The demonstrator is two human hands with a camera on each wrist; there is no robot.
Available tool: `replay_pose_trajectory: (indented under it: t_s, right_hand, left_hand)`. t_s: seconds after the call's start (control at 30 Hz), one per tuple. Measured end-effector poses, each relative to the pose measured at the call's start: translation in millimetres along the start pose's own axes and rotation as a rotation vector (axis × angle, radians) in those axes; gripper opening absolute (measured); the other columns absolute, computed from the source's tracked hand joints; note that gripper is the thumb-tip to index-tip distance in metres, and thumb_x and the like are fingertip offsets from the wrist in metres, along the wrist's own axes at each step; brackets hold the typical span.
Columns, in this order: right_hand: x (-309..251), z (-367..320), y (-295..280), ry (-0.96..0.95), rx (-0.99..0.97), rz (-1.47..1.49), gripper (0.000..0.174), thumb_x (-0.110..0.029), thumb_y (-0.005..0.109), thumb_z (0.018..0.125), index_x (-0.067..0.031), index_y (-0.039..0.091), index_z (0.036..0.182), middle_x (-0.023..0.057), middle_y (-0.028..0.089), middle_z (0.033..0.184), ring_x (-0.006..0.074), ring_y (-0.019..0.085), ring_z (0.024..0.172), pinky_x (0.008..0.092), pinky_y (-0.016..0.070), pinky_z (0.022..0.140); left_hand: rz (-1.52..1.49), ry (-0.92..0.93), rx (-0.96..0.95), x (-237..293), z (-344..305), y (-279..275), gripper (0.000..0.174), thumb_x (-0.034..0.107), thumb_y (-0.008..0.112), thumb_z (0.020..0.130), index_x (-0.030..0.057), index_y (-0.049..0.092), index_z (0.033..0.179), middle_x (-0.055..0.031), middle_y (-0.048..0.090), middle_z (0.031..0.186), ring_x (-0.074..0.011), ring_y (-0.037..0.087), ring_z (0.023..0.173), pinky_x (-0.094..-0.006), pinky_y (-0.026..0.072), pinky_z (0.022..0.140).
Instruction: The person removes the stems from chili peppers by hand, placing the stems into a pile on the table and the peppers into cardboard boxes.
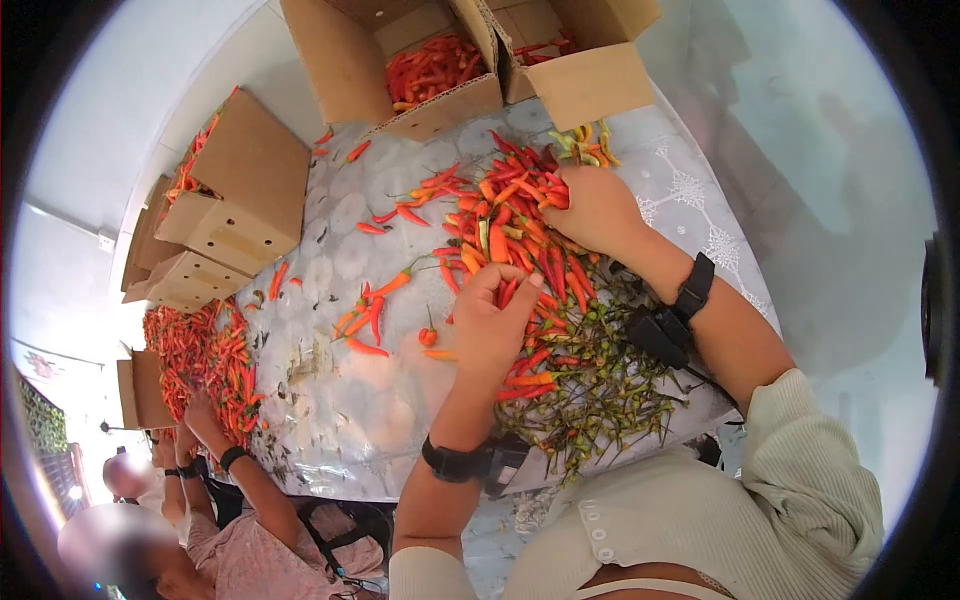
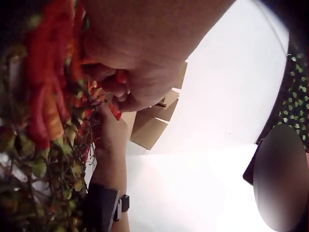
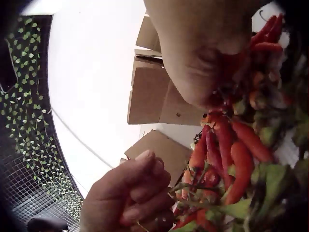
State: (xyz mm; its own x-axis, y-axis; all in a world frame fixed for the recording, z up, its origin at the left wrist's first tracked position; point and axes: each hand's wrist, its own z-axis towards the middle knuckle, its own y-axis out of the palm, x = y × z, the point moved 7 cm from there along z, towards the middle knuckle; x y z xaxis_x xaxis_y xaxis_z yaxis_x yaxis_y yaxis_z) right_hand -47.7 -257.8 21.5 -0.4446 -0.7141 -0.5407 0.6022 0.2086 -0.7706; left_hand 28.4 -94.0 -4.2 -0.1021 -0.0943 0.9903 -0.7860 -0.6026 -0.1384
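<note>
A heap of red and orange chili peppers (image 1: 500,235) is spread on the patterned tablecloth (image 1: 400,440). At the near side of this heap, my left hand (image 1: 490,325) has its fingers curled round a red chili pepper (image 2: 121,76). Farther off and to the right, my right hand (image 1: 602,212) reaches into the top of the heap, its fingers bent round a red chili pepper (image 1: 557,196); the fingertips are partly hidden. Green stems (image 1: 610,400) lie piled below the peppers, between my two forearms.
Cardboard boxes with chili peppers stand at the back (image 1: 440,122) and at the left (image 1: 250,180). Loose peppers (image 1: 365,310) and a few yellowish ones (image 1: 595,145) lie about. At the far left, another person's hand (image 1: 203,415) is at a second pepper heap (image 1: 195,350).
</note>
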Motion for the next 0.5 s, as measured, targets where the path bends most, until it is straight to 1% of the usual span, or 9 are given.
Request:
replay_pose_trajectory:
  t_s: [0.07,0.17,0.2,0.27,0.37,0.47,0.5]
  right_hand:
    - [-2.1,-2.1,-6.6,-0.027,0.092,0.123,0.032,-0.027,0.066,0.073,0.0020,0.059,0.085,0.0164,0.061,0.076,0.0291,0.061,0.067,0.0390,0.0470,0.060]
    - [6.7,-0.1,1.7,0.207,-0.067,0.652,0.026,-0.024,0.063,0.074,0.0007,0.061,0.081,0.0098,0.059,0.070,0.0208,0.058,0.060,0.0354,0.0467,0.054]
    - [3.4,-2.9,6.2,0.265,-0.176,0.852,0.024,-0.023,0.062,0.075,0.0002,0.061,0.080,0.0084,0.058,0.069,0.0181,0.056,0.057,0.0327,0.0439,0.050]
    - [-8.4,-13.9,12.8,0.381,-0.403,1.246,0.020,-0.020,0.061,0.077,-0.0007,0.060,0.078,0.0056,0.055,0.066,0.0127,0.050,0.051,0.0272,0.0384,0.042]
    - [-13.1,-31.6,18.0,0.532,-0.469,1.500,0.014,-0.016,0.057,0.078,-0.0022,0.059,0.081,0.0059,0.056,0.066,0.0113,0.050,0.051,0.0238,0.0323,0.039]
    - [-12.6,-46.6,14.3,0.557,-0.460,1.558,0.013,-0.014,0.056,0.078,-0.0027,0.057,0.082,0.0067,0.056,0.066,0.0110,0.051,0.052,0.0222,0.0331,0.039]
    - [-10.9,-47.8,9.2,0.511,-0.441,1.516,0.012,-0.013,0.056,0.077,-0.0033,0.056,0.084,0.0079,0.057,0.070,0.0112,0.052,0.053,0.0216,0.0338,0.039]
  left_hand:
    - [-0.048,-0.020,-0.015,0.7,0.2,2.2,0.016,0.017,0.065,0.085,0.0035,0.058,0.080,0.0056,0.048,0.060,-0.0010,0.038,0.051,-0.0188,0.0301,0.044]
    - [-0.106,-0.066,0.005,1.9,-1.3,0.5,0.016,0.018,0.063,0.087,0.0038,0.057,0.084,0.0044,0.050,0.061,-0.0012,0.039,0.049,-0.0185,0.0293,0.042]
    - [-0.125,-0.083,0.019,1.5,-1.3,-0.8,0.016,0.019,0.062,0.087,0.0040,0.057,0.085,0.0040,0.050,0.061,-0.0012,0.039,0.049,-0.0184,0.0291,0.042]
    - [-0.144,-0.046,0.049,3.3,-1.1,-2.3,0.018,0.021,0.062,0.088,0.0040,0.057,0.087,0.0035,0.051,0.061,-0.0015,0.040,0.048,-0.0180,0.0294,0.041]
    - [-0.143,-0.037,0.088,7.1,-1.6,-4.0,0.019,0.022,0.061,0.088,0.0041,0.057,0.087,0.0032,0.051,0.061,-0.0017,0.040,0.046,-0.0176,0.0300,0.041]
    - [-0.128,-0.027,0.066,6.3,-2.7,-3.1,0.020,0.023,0.061,0.088,0.0040,0.057,0.086,0.0033,0.050,0.060,-0.0017,0.040,0.046,-0.0173,0.0304,0.041]
    - [-0.126,-0.013,0.054,6.7,-2.9,-3.1,0.020,0.024,0.061,0.088,0.0039,0.057,0.086,0.0033,0.050,0.060,-0.0017,0.040,0.046,-0.0172,0.0305,0.041]
